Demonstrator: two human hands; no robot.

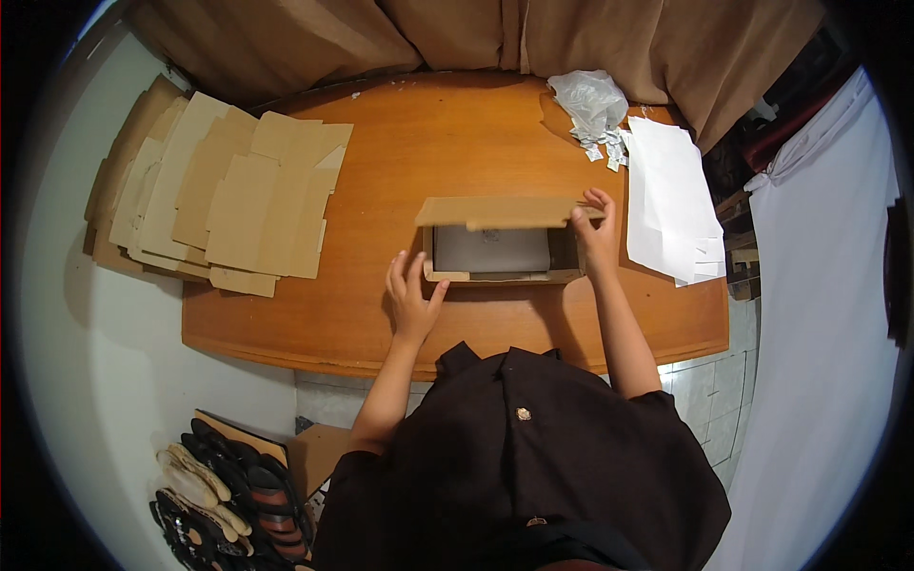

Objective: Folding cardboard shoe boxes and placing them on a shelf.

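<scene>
An open cardboard box [514, 277] is sitting near the front edge of the desk [428, 143], in front of the person, its lid [505, 211] standing partly raised along the far side. The two hands are working apart: the left hand [414, 305] is bracketing the box's front left corner, thumb and fingers spread — whether they are pressing on it I cannot tell — while the right hand [595, 238] is pinching the lid's right end between thumb and fingers. Inside, a pale grey sheet [476, 252] is covering much of the opening, and a small dark mark [490, 235] is showing on it just below the lid, too small and blurred to read. At the far right, a clear plastic bag [590, 100] is lying beside small white packets [609, 147], whose faint printing is staying illegible at this size. White paper sheets [666, 190] are overlapping along the desk's right edge, looking plain on their upper faces. On the left, flattened brown cardboard pieces [243, 205] are lying in an overlapping pile — plain brown surfaces facing up. Below the desk's left end, dark and beige footwear [267, 504] is crowding together.
</scene>
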